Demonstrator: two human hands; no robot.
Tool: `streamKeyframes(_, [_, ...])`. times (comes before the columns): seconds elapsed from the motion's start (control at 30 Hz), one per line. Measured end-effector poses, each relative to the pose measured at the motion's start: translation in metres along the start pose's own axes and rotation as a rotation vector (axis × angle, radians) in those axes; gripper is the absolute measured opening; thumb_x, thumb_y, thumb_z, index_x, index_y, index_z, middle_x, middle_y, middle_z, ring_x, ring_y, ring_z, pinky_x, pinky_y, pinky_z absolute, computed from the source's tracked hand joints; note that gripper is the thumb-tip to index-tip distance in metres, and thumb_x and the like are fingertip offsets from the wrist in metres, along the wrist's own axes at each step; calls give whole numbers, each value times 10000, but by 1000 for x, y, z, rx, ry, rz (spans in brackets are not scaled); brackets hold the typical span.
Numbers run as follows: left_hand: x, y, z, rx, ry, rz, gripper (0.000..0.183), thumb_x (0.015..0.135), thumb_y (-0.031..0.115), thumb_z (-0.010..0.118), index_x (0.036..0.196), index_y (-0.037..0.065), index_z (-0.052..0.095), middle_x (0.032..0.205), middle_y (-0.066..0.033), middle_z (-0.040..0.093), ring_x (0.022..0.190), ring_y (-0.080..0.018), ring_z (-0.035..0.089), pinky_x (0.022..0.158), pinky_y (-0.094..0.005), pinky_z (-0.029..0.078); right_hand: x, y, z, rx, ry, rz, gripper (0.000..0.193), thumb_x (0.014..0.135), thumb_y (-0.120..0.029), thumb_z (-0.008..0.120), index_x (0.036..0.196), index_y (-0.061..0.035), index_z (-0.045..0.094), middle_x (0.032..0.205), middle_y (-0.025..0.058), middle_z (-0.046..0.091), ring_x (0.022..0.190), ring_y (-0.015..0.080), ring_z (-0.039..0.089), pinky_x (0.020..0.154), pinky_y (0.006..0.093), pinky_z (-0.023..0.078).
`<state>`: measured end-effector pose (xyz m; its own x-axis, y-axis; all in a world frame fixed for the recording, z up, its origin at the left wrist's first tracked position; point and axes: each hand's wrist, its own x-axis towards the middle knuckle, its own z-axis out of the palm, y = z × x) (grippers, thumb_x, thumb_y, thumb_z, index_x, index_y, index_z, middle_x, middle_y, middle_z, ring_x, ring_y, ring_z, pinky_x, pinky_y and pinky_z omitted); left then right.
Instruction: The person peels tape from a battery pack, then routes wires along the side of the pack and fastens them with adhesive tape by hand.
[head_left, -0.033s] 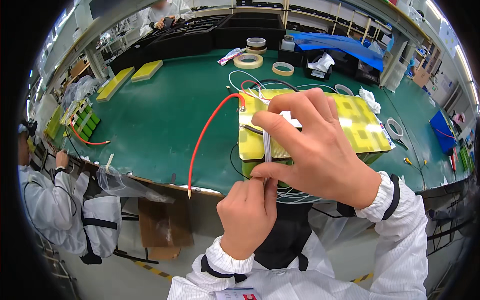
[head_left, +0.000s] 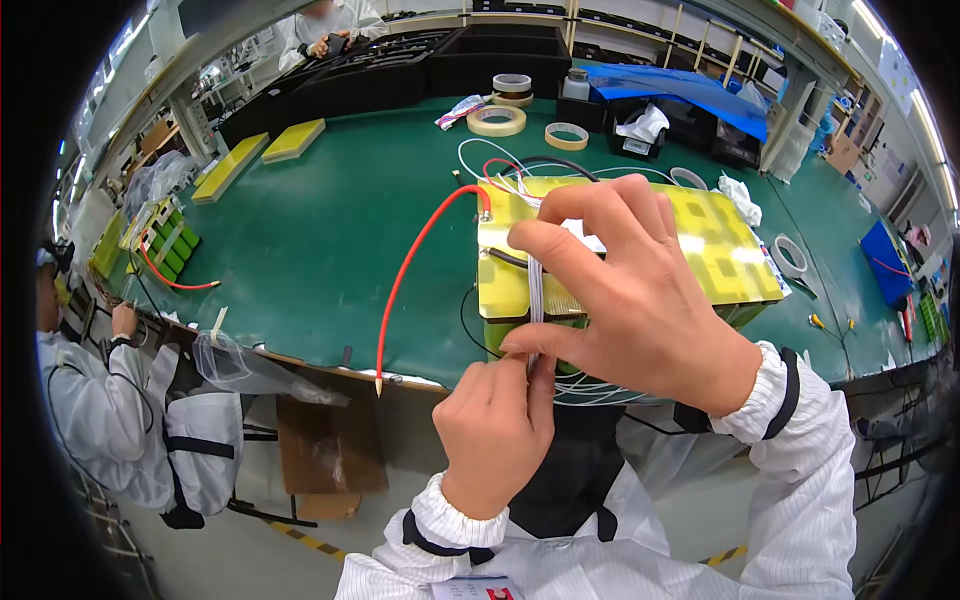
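We see both hands at work at the near edge of a yellow-topped battery pack (head_left: 735, 255), which sits on the right half of the green bench (head_left: 300, 250). The left hand (head_left: 495, 430) is pinched, thumb against fingers, around a bundle of pale wires (head_left: 536, 290) just below the pack's front edge. The right hand (head_left: 640, 290) arches over the pack with thumb and forefinger spread wide apart; its thumb tip lies at the bundle, just above the left fingertips, and we cannot tell whether it presses. The bundle runs down over the pack's top near its left end.

From that end we follow a thick red cable (head_left: 404, 264) curving out past the bench edge, and a short black cable (head_left: 508, 259) reaching under the bundle. Loops of thin white wire (head_left: 590, 391) hang below the pack. Beyond it we find a cream tape roll (head_left: 497, 130) and a blue sheet (head_left: 690, 95).
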<state>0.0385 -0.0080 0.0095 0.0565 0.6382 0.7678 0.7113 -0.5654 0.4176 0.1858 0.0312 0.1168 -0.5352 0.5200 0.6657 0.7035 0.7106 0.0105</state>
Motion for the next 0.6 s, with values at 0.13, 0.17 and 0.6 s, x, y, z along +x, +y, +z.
streamKeyframes(0.13, [-3, -2, -5, -52, 64, -24, 237, 785, 54, 811, 992, -4, 711, 634, -69, 561, 539, -234, 535, 465, -347, 408, -1, -1, 1, -23, -7, -24, 670, 551, -314, 930, 1130, -123, 652, 1152, 41, 558, 995, 291, 506, 883, 433, 410])
streamKeyframes(0.17, [-2, -3, -4, -52, 103, -16, 259, 769, 38, 823, 1005, -4, 724, 638, -65, 568, 541, -233, 530, 470, -342, 407, 0, 0, 2, -39, -7, -37, 670, 546, -312, 931, 1127, -125, 654, 1153, 39, 560, 992, 289, 506, 872, 430, 409])
streamKeyframes(0.6, [28, -29, -25, -526, -16, -538, 369, 696, 100, 932, 807, 32, 587, 725, 52, 451, 643, -64, 377, 540, -232, 321, 6, 12, 7, -26, 40, -71, 713, 511, -284, 938, 1147, -128, 655, 1196, 83, 562, 1037, 313, 506, 890, 429, 414])
